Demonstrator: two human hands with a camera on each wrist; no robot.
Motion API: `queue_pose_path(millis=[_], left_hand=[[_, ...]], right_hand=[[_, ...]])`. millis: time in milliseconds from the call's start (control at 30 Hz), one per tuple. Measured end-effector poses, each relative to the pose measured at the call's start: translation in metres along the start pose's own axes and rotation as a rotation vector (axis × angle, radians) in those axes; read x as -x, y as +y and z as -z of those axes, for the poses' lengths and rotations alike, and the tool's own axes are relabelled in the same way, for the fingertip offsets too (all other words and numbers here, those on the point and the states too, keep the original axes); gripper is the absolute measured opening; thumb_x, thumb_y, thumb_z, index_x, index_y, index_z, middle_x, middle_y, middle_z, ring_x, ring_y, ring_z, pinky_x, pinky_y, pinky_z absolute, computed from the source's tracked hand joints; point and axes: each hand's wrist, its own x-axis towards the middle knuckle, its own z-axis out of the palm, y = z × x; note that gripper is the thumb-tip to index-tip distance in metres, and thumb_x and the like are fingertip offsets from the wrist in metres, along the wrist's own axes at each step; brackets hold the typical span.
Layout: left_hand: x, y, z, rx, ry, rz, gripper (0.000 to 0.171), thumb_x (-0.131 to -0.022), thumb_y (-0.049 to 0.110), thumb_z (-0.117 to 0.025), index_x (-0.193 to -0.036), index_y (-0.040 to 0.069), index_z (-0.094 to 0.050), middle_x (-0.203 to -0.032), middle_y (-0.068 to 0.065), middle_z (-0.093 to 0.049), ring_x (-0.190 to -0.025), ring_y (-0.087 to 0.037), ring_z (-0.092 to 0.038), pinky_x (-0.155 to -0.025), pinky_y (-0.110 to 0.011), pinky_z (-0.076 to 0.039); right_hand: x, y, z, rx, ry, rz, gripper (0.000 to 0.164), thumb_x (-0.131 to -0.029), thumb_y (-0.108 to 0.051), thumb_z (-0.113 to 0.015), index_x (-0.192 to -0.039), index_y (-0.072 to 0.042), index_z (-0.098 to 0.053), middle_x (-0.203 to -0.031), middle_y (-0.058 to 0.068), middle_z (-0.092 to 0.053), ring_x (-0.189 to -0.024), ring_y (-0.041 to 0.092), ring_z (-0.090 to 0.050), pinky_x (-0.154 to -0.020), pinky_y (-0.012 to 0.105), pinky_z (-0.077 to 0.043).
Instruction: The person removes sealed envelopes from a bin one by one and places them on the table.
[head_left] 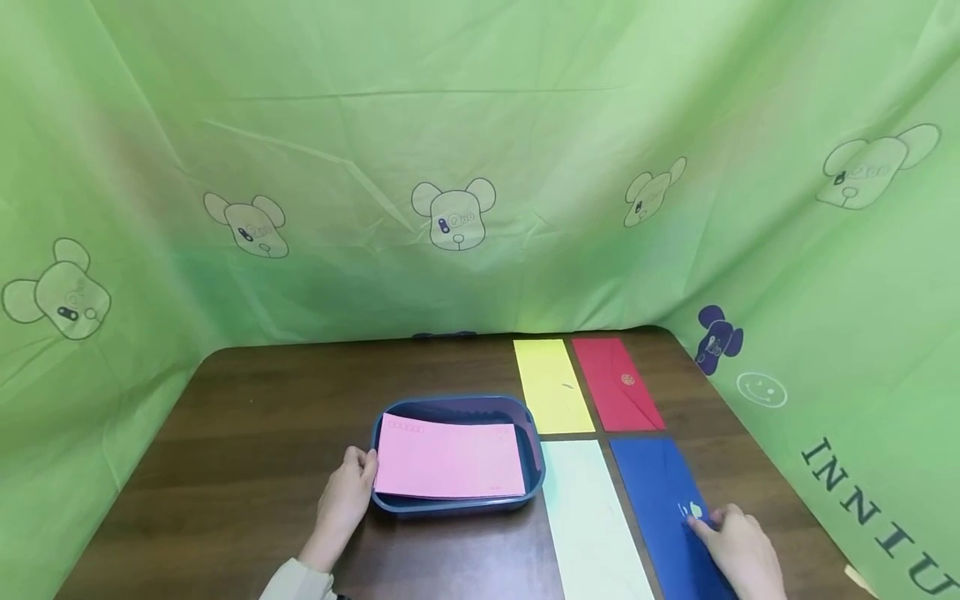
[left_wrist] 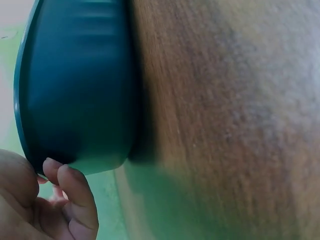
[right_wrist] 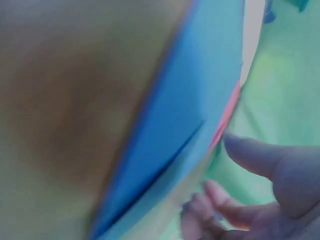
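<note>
My left hand (head_left: 347,493) grips the left rim of a dark blue plastic basin (head_left: 461,507). In the left wrist view its thumb and fingers pinch the edge of the basin wall (left_wrist: 82,90). Pink envelopes (head_left: 450,458) with printed postcode boxes lie in the basin, tilted against its left side. At the right, my right hand (head_left: 738,546) is over the right edge of a blue envelope (head_left: 652,483) with a pale printed mark. Its thumb (right_wrist: 245,150) stands apart from the blurred fingers (right_wrist: 225,205) in the right wrist view.
A yellow envelope (head_left: 551,383) and a red envelope (head_left: 611,379) lie at the back right of the brown table (head_left: 285,400). A pale green envelope (head_left: 592,508) lies between basin and blue envelope. Green printed cloth (head_left: 337,125) hangs around the table.
</note>
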Motion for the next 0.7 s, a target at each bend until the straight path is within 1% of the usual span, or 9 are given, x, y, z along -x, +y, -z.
queue_pose_path(millis=[67,167,267,367,467,600,700], left_hand=[[0.001,0.001,0.001,0.011,0.019,-0.002,0.029,-0.099,0.029,-0.040,-0.103,0.001,-0.045,-0.077,-0.013,-0.056,-0.065,-0.019,-0.050,-0.054,-0.028,-0.033],[0.002,0.004,0.005,0.021,0.053,-0.019,0.028,-0.098,0.027,-0.042,-0.107,0.001,-0.046,-0.085,-0.015,-0.061,-0.069,-0.020,-0.053,-0.055,-0.028,-0.036],[0.003,0.008,0.007,0.016,0.073,-0.036,0.029,-0.097,0.028,-0.045,-0.107,0.001,-0.049,-0.088,-0.015,-0.060,-0.070,-0.020,-0.054,-0.056,-0.028,-0.037],[0.005,0.012,0.008,-0.013,0.091,-0.050,0.031,-0.096,0.030,-0.047,-0.106,0.002,-0.053,-0.090,-0.015,-0.058,-0.072,-0.020,-0.054,-0.056,-0.030,-0.040],[0.006,0.013,0.007,-0.053,0.105,-0.054,0.031,-0.095,0.031,-0.050,-0.108,0.004,-0.056,-0.096,-0.017,-0.057,-0.072,-0.021,-0.056,-0.057,-0.033,-0.044],[0.007,0.017,0.005,-0.103,0.119,-0.046,0.032,-0.094,0.032,-0.053,-0.113,0.008,-0.060,-0.108,-0.021,-0.054,-0.070,-0.024,-0.058,-0.058,-0.036,-0.045],[0.009,0.021,0.006,-0.119,0.126,-0.043,0.035,-0.092,0.032,-0.056,-0.115,0.007,-0.061,-0.115,-0.025,-0.051,-0.070,-0.028,-0.060,-0.058,-0.038,-0.046]], right_hand=[[0.000,-0.019,0.000,-0.054,0.047,0.040,0.040,-0.088,-0.029,-0.061,-0.099,0.009,-0.057,-0.088,0.024,-0.063,-0.080,0.036,-0.061,-0.069,0.047,-0.046],[-0.002,-0.055,-0.002,-0.139,0.108,0.102,0.029,-0.090,-0.026,-0.060,-0.096,0.003,-0.060,-0.085,0.015,-0.068,-0.077,0.027,-0.063,-0.066,0.039,-0.046],[-0.006,-0.090,-0.007,-0.204,0.125,0.169,0.022,-0.090,-0.022,-0.060,-0.092,0.000,-0.060,-0.081,0.012,-0.069,-0.071,0.021,-0.062,-0.062,0.033,-0.045],[-0.012,-0.121,-0.016,-0.249,0.108,0.216,0.020,-0.091,-0.020,-0.059,-0.091,0.000,-0.061,-0.079,0.012,-0.068,-0.067,0.018,-0.059,-0.059,0.029,-0.043],[-0.020,-0.146,-0.027,-0.284,0.076,0.230,0.020,-0.092,-0.020,-0.056,-0.093,0.000,-0.061,-0.083,0.014,-0.069,-0.068,0.019,-0.059,-0.060,0.029,-0.044],[-0.031,-0.172,-0.039,-0.321,0.029,0.212,0.025,-0.093,-0.025,-0.054,-0.093,-0.001,-0.060,-0.082,0.013,-0.067,-0.068,0.019,-0.058,-0.058,0.028,-0.043],[-0.039,-0.186,-0.047,-0.335,-0.003,0.184,0.030,-0.093,-0.032,-0.056,-0.094,-0.002,-0.059,-0.081,0.013,-0.066,-0.067,0.018,-0.057,-0.056,0.026,-0.041]])
